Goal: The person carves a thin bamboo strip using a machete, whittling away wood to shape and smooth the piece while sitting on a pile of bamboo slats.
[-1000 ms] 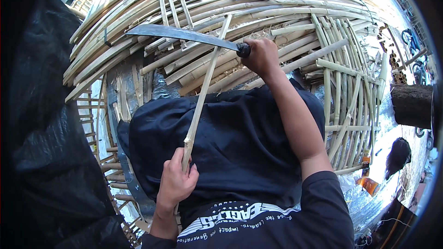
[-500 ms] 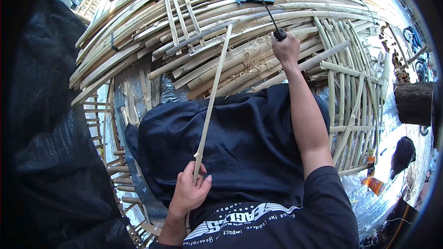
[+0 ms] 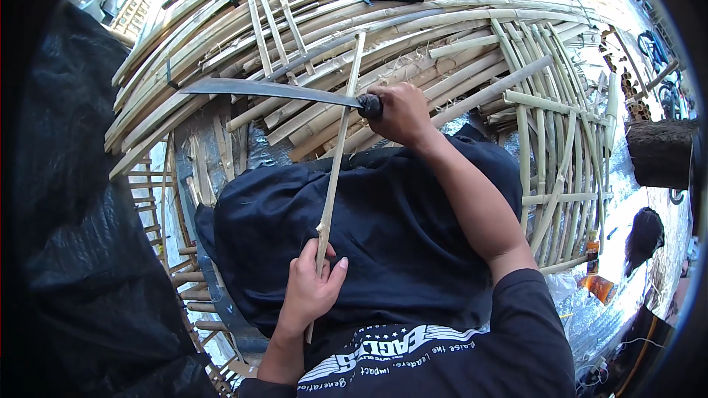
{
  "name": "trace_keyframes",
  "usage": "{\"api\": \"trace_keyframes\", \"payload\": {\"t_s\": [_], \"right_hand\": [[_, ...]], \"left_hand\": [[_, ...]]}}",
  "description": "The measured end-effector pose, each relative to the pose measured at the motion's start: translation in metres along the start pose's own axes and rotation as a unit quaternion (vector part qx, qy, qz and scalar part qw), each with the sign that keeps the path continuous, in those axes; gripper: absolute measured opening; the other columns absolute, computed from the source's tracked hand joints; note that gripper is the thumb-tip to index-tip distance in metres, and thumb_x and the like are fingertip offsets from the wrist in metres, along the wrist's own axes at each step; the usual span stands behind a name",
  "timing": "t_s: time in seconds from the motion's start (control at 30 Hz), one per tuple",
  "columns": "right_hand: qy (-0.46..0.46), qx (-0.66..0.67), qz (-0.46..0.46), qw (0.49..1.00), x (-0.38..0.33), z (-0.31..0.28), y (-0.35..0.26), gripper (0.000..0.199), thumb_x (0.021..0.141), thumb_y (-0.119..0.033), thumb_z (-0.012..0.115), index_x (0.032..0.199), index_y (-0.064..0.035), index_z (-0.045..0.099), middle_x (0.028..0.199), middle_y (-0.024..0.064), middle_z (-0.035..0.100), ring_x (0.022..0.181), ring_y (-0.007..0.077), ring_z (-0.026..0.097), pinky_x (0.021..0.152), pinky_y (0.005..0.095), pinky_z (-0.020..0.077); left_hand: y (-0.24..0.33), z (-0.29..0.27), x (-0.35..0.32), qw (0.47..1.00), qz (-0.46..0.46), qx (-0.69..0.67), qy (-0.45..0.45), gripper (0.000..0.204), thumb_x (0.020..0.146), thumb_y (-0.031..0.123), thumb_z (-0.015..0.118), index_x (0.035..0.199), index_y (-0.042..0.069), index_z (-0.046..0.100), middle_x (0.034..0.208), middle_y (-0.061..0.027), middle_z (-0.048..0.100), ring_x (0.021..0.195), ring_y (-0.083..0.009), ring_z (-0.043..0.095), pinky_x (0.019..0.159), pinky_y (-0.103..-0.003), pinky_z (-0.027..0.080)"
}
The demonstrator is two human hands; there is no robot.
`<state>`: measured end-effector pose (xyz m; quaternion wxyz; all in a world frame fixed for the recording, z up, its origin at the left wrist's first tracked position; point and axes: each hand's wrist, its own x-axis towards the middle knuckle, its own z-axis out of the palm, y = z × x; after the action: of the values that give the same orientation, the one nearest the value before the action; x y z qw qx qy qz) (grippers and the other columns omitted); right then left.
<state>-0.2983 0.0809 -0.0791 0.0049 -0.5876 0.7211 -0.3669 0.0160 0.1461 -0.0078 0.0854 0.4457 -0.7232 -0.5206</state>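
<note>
Upright over the dark-clothed lap, a thin bamboo strip (image 3: 338, 153) is pinched low in the left hand (image 3: 308, 291). Right hand (image 3: 399, 112) grips a long knife (image 3: 269, 90), blade laid across it. Beyond, split bamboo poles (image 3: 442, 22); an orange bottle (image 3: 592, 245) far right.

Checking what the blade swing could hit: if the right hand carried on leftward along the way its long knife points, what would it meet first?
Probably the thin bamboo strip held by the left hand; the right hand holds the knife already across it, though depth is unclear.
</note>
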Motion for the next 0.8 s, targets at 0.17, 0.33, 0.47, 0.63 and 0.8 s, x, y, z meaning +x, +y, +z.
{"api": "trace_keyframes", "payload": {"t_s": [0.17, 0.33, 0.47, 0.63, 0.8], "right_hand": [[-0.061, -0.026, -0.042, 0.997, -0.01, 0.007, -0.02, 0.011, 0.07, -0.021, 0.071, 0.077, -0.0129, 0.069, 0.065, 0.016, 0.065, 0.066, 0.0378, 0.068, 0.06, 0.0498, 0.0529], [-0.083, -0.026, -0.092, 0.992, -0.024, 0.012, -0.036, 0.018, 0.068, -0.026, 0.074, 0.076, -0.0125, 0.066, 0.063, 0.0152, 0.065, 0.064, 0.0371, 0.068, 0.059, 0.049, 0.0528], [-0.082, -0.021, -0.107, 0.991, -0.025, 0.015, -0.036, 0.017, 0.07, -0.025, 0.072, 0.075, -0.0098, 0.065, 0.065, 0.0173, 0.066, 0.065, 0.038, 0.069, 0.06, 0.0486, 0.0541], [-0.055, -0.079, -0.076, 0.992, -0.02, 0.022, -0.022, 0.016, 0.067, -0.023, 0.073, 0.072, -0.0116, 0.062, 0.061, 0.0149, 0.063, 0.062, 0.0356, 0.067, 0.057, 0.0477, 0.0513], [-0.054, -0.062, -0.076, 0.994, -0.018, 0.01, -0.023, 0.009, 0.073, -0.018, 0.066, 0.072, -0.0093, 0.065, 0.064, 0.0165, 0.066, 0.063, 0.0365, 0.069, 0.06, 0.0471, 0.0537]], "left_hand": [[0.001, 0.003, 0.013, 1.0, 0.001, 0.004, 0.029, 0.018, 0.089, 0.007, 0.07, 0.092, 0.002, 0.053, 0.053, 0.0032, 0.043, 0.048, -0.0033, 0.038, 0.048, -0.026, 0.03], [0.006, 0.008, 0.02, 0.999, -0.003, 0.011, 0.047, 0.018, 0.089, 0.005, 0.069, 0.091, 0.003, 0.051, 0.053, 0.003, 0.043, 0.048, -0.0035, 0.039, 0.048, -0.026, 0.031], [0.002, 0.005, 0.022, 0.998, 0.016, 0.033, 0.055, 0.016, 0.088, 0.002, 0.067, 0.09, 0.001, 0.05, 0.054, -0.0017, 0.046, 0.048, -0.0073, 0.044, 0.048, -0.029, 0.035], [0.004, 0.004, 0.021, 0.994, 0.027, 0.079, 0.072, 0.011, 0.089, 0.0, 0.061, 0.091, -0.001, 0.051, 0.061, -0.0116, 0.053, 0.05, -0.022, 0.056, 0.052, -0.035, 0.044], [0.01, 0.005, 0.018, 0.99, 0.048, 0.104, 0.087, 0.007, 0.089, 0.0, 0.058, 0.093, -0.002, 0.052, 0.066, -0.0183, 0.057, 0.056, -0.0369, 0.061, 0.056, -0.039, 0.047]]}}
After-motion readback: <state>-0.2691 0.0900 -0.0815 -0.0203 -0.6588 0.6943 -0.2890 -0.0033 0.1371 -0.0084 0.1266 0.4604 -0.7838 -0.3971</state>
